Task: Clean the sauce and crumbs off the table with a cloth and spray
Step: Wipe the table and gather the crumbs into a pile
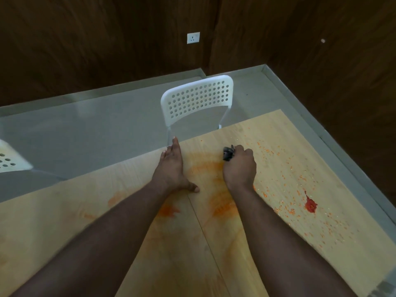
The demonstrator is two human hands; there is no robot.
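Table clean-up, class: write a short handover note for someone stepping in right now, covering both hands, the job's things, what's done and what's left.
Left hand: flat on the table, fingers straight.
Right hand: grips a bunched dark cloth at the far edge.
Spray: not in view.
Done: sauce in the middle wiped to orange smears.
Left: the smears, the red sauce blob and the crumbs on the right.

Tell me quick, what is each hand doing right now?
Left hand: open, fingers straight, flat on the table.
Right hand: fingers curled round a dark cloth, holding it.
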